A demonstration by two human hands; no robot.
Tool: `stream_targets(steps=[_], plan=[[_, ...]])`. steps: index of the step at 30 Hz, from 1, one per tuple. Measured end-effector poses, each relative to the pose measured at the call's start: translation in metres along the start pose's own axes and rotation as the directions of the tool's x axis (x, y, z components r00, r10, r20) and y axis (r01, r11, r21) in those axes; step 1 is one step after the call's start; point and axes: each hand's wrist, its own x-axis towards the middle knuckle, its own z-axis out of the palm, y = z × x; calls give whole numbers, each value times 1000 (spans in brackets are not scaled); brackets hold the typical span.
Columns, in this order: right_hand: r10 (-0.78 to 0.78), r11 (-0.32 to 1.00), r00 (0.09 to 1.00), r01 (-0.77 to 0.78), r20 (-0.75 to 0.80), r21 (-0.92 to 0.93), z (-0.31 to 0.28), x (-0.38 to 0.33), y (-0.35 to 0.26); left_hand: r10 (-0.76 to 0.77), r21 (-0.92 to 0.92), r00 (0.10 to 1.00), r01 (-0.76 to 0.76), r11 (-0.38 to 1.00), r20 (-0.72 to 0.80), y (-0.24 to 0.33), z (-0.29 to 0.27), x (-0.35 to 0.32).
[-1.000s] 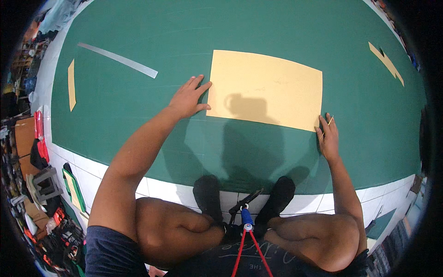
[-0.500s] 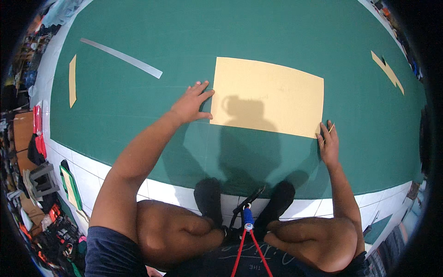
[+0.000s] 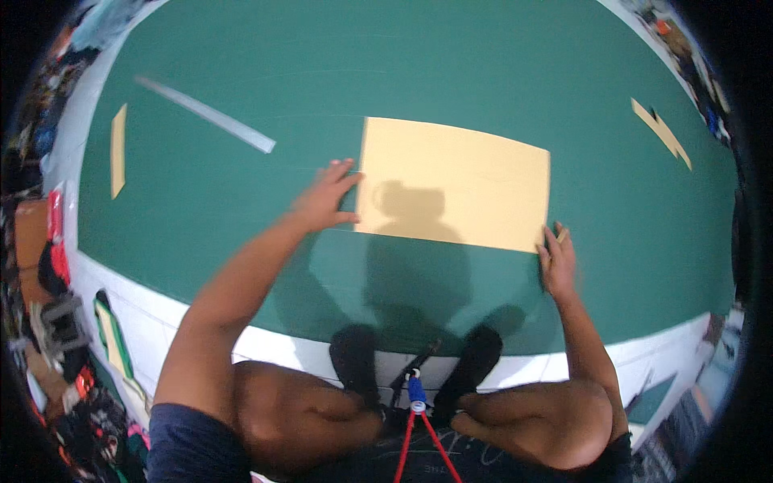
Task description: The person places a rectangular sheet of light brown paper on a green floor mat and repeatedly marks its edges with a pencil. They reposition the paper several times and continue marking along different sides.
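Observation:
A pale yellow rectangular sheet of card or paper (image 3: 491,189) lies flat on a large green cloth (image 3: 451,56), with the shadow of my head and body across its middle. My left hand (image 3: 326,197) is at the sheet's left edge, fingers spread, with thumb and fingertips touching or very near that edge. At the lower right corner, the fingertips of my right hand (image 3: 559,262) rest on the edge. A slim yellow pencil (image 3: 563,236) is tucked between that hand's fingers, mostly hidden and blurred.
A long grey ruler (image 3: 209,114) lies slanted at the upper left. Beyond it is a narrow yellow strip (image 3: 118,153). A notched yellow piece (image 3: 662,133) lies far right. White tiles (image 3: 145,310) border the cloth, with a grey stool (image 3: 64,322) and piled goods at left.
The whole view has shifted, so sheet, ruler and strips appear slightly lower and further left. Both hands keep about the same places against the sheet's edges.

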Motion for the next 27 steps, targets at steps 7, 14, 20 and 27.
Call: stream_targets(steps=[7, 14, 20, 27], plan=[[-23, 998, 996, 28, -85, 63, -4, 12, 0, -106, 40, 994, 106, 994, 10, 6, -2, -8], [55, 997, 997, -52, -48, 62, -7, 7, 3, -154, 59, 985, 150, 987, 71, 20, -6, 0], [1, 999, 999, 2, -54, 51, -4, 10, 4, -171, 66, 981, 166, 984, 93, 15, -11, -1], [-21, 999, 996, 25, -84, 48, -1, 9, 7, -132, 60, 989, 128, 990, 73, 11, -8, -2]])
